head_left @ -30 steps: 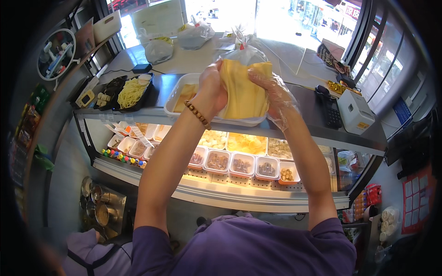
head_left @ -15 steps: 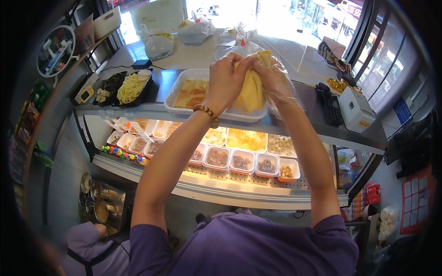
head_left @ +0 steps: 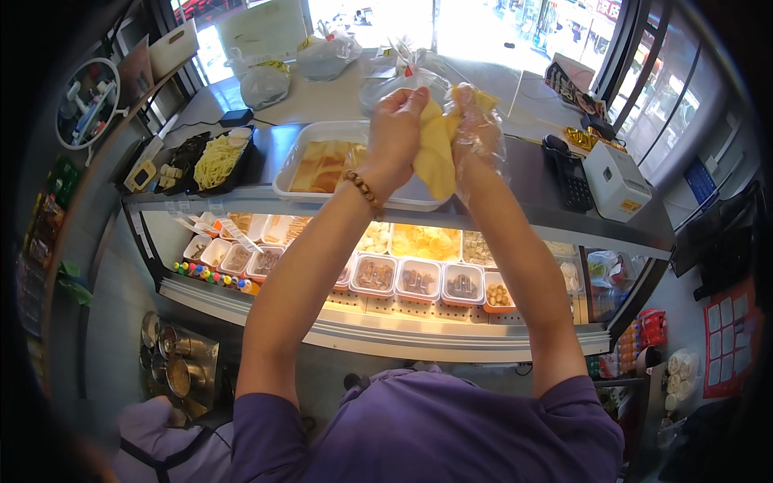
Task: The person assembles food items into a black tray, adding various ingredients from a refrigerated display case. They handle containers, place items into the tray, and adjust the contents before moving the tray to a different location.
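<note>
Over the front of the counter I hold a thin, soft yellow sheet [head_left: 436, 157] that looks like tofu skin. My left hand [head_left: 396, 133], bare with a beaded bracelet on its wrist, pinches the sheet's upper left side. My right hand [head_left: 475, 137] wears a clear plastic glove and is closed on the other side; a folded bit of yellow sticks out above its fingers. Beneath my hands is a white tray [head_left: 283, 182], its right part covered by my hands and the sheet. Flat, folded yellow-brown sheets [head_left: 322, 166] lie in its left part.
Left stands a black tray of pale shreds [head_left: 219, 161]. Tied plastic bags [head_left: 265, 84] sit at the back, a phone [head_left: 568, 177] and white box-shaped device [head_left: 616, 181] at right. Below is a lit case of food tubs [head_left: 419, 278]. Another person's shoulder [head_left: 165, 443] shows lower left.
My hands have moved a little apart, and the yellow sheet now hangs more narrowly between them. The whole view has shifted slightly.
</note>
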Action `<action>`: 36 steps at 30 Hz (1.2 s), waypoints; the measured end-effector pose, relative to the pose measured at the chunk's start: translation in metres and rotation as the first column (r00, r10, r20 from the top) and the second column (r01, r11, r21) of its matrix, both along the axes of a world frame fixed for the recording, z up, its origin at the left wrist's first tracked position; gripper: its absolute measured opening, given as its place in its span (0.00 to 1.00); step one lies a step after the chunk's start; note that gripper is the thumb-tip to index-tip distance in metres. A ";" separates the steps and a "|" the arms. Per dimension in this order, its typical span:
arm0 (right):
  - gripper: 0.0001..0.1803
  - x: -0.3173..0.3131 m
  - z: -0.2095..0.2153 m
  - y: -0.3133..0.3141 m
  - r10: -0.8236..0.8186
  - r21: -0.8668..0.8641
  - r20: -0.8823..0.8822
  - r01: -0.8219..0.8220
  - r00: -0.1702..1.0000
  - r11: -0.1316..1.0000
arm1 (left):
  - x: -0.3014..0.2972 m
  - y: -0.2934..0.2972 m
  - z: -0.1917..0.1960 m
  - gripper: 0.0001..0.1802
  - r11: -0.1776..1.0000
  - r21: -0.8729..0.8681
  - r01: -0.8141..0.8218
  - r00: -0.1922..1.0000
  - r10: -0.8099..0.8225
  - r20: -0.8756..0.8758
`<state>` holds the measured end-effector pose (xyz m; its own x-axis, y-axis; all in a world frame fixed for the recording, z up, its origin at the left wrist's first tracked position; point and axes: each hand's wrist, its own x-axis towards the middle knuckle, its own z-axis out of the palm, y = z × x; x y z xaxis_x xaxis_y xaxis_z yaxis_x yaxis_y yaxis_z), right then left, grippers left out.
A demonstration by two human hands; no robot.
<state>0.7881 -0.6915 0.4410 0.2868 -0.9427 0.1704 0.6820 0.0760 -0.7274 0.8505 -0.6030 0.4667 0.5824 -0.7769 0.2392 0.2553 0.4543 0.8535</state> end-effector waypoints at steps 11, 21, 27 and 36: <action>0.15 -0.079 0.020 -0.068 -0.083 0.036 0.041 0.081 0.996 0.996 | 0.030 0.001 0.003 0.16 0.903 -0.185 -0.388 0.636 0.408 0.655; 0.16 -0.096 0.009 -0.030 0.267 -0.020 -0.105 -0.270 0.958 0.963 | 0.032 0.026 -0.025 0.10 0.955 0.211 -0.207 -0.093 -0.234 0.968; 0.18 -0.058 0.014 -0.031 0.199 -0.214 -0.394 -0.301 0.897 0.929 | 0.047 0.018 -0.042 0.04 0.948 0.268 -0.173 -0.330 -0.312 0.891; 0.24 0.134 0.085 0.037 0.626 -0.479 -0.487 -0.786 0.609 0.391 | 0.047 0.038 -0.058 0.24 0.952 -0.249 -0.178 -0.339 0.178 0.924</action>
<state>0.9220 -0.6546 0.5256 0.8966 -0.0745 0.4366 0.4352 -0.0343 -0.8997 0.8972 -0.5654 0.4087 -0.2802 -0.6954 0.6618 -0.9559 0.2656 -0.1256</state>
